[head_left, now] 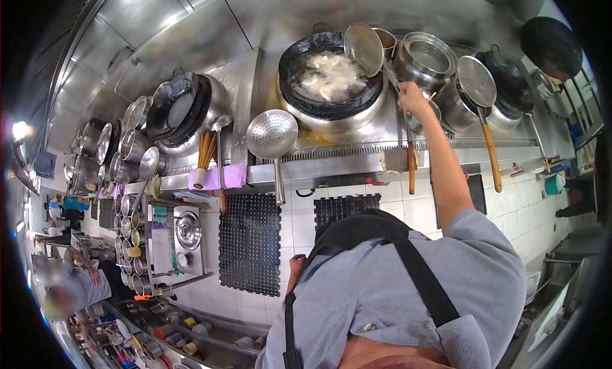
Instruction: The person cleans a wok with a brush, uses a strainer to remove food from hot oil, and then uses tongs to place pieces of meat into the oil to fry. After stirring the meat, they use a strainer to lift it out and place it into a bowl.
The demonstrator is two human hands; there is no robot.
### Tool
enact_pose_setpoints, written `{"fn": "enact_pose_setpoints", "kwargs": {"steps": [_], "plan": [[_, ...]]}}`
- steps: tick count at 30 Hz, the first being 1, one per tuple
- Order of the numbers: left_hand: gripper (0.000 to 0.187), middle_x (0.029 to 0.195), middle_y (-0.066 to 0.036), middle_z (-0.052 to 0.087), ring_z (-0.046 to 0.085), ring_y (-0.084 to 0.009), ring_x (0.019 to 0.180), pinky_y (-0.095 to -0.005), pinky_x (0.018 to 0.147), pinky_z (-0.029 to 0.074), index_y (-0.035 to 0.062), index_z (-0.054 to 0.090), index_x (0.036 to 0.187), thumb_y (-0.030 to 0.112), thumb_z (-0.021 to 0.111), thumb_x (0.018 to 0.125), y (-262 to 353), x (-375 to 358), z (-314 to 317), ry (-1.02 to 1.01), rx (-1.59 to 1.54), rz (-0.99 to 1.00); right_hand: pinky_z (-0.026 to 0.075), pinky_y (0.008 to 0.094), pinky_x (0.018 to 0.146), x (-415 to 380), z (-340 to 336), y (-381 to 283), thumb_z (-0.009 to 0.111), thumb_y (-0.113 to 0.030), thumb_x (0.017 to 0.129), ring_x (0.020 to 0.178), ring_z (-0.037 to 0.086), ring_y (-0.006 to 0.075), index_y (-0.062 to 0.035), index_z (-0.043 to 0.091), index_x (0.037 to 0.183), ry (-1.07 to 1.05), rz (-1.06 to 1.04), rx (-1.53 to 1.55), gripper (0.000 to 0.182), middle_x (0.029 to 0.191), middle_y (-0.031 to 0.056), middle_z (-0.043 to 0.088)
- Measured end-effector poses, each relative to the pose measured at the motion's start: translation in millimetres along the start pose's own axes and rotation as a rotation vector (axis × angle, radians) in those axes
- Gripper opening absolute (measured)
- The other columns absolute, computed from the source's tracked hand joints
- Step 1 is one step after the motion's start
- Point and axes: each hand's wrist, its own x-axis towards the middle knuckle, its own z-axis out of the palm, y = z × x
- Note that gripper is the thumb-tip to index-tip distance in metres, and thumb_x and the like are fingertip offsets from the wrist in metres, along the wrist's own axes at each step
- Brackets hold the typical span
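Observation:
My right hand is closed around the handle of a round wire-mesh skimmer. The skimmer's mesh is tilted up at the right rim of a black wok. Inside the wok, pale pieces of food lie in bubbling oil. Low beside my body is my left hand, small and partly hidden; how its fingers are set does not show. A perforated metal ladle rests on the stove ledge left of the wok.
Right of the wok stand a steel pot and another mesh skimmer with a wooden handle. A bamboo brush and a second wok are on the left. Black mats cover part of the floor. Another person stands far left.

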Motion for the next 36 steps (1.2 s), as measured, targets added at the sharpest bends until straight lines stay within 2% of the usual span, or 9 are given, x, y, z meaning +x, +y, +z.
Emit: {"fn": "enact_pose_setpoints", "kwargs": {"steps": [2,9,16,18,21,25,27,32,36], "plan": [[0.025,0.086,-0.018,0.069,0.07,-0.0249,0.071,-0.0336,0.055,0.055,-0.0018,0.061,0.112,0.008,0.057,0.09,30,7,1,-0.035,-0.188,-0.185,0.038,0.0274,0.035,-12,10,4,0.053,-0.001,0.09,0.043,0.048,0.0113,0.0041,0.055,0.125,-0.063,0.094,0.213,0.036,0.065,0.0085,0.057],[0.024,0.086,-0.016,0.069,0.069,-0.0236,0.068,-0.0317,0.05,0.053,-0.0016,0.059,0.11,0.009,0.057,0.089,84,5,2,-0.05,-0.143,-0.219,0.032,0.0257,0.035,-58,26,8,0.053,-0.001,0.092,0.043,0.044,0.0092,0.0074,0.047,0.131,-0.171,0.177,0.658,0.04,0.072,0.0073,0.058],[0.022,0.084,-0.015,0.07,0.069,-0.0213,0.069,-0.0316,0.051,0.053,-0.0016,0.062,0.106,0.012,0.06,0.089,10,25,4,-0.062,0.295,0.065,0.036,0.0265,0.038,-88,33,-36,0.05,-0.002,0.091,0.045,0.046,0.0095,0.0011,0.049,0.136,-0.098,-0.055,0.205,0.045,0.07,0.0056,0.057],[0.022,0.084,-0.014,0.07,0.069,-0.0212,0.069,-0.0316,0.051,0.053,-0.0015,0.062,0.106,0.013,0.06,0.089,14,27,14,-0.097,0.359,0.103,0.042,0.0318,0.046,-69,50,-16,0.053,0.0,0.082,0.051,0.052,0.0128,0.0005,0.059,0.128,0.016,-0.255,0.013,0.046,0.069,0.0059,0.06],[0.022,0.084,-0.014,0.07,0.069,-0.0211,0.069,-0.0316,0.051,0.053,-0.0013,0.062,0.105,0.013,0.06,0.089,34,37,22,-0.167,0.408,0.097,0.053,0.0423,0.079,-70,67,-26,0.055,0.003,0.075,0.084,0.068,0.0345,-0.0013,0.06,0.125,0.192,-0.407,-0.152,0.051,0.094,0.0221,0.07],[0.021,0.084,-0.014,0.07,0.069,-0.0208,0.069,-0.0316,0.051,0.053,-0.001,0.062,0.105,0.013,0.06,0.089,69,54,28,-0.246,0.427,0.022,0.052,0.0463,0.084,-102,46,-64,0.051,0.008,0.074,0.098,0.065,0.041,0.0023,0.058,0.126,0.15,-0.364,-0.157,0.053,0.1,0.0284,0.066],[0.021,0.083,-0.014,0.07,0.069,-0.0207,0.069,-0.0316,0.051,0.053,-0.0009,0.062,0.105,0.014,0.06,0.089,82,64,29,-0.277,0.447,0.007,0.05,0.0465,0.086,-93,50,-47,0.052,0.006,0.075,0.101,0.064,0.0423,0.0038,0.06,0.122,0.215,-0.449,-0.065,0.048,0.103,0.0312,0.064],[0.021,0.083,-0.014,0.07,0.069,-0.0205,0.069,-0.0315,0.051,0.053,-0.0006,0.063,0.104,0.014,0.061,0.09,76,69,7,-0.282,0.504,0.095,0.049,0.0443,0.091,-99,30,-30,0.055,0.001,0.075,0.106,0.062,0.0394,-0.001,0.064,0.12,0.027,-0.404,-0.245,0.046,0.11,0.0244,0.066],[0.021,0.083,-0.014,0.07,0.069,-0.0202,0.069,-0.0315,0.052,0.053,-0.0004,0.063,0.104,0.015,0.061,0.09,50,59,-10,-0.194,0.549,0.32,0.051,0.0431,0.083,-78,36,13,0.054,0.004,0.071,0.093,0.067,0.0355,0.001,0.064,0.119,0.121,-0.424,-0.309,0.049,0.101,0.0231,0.069]]}}
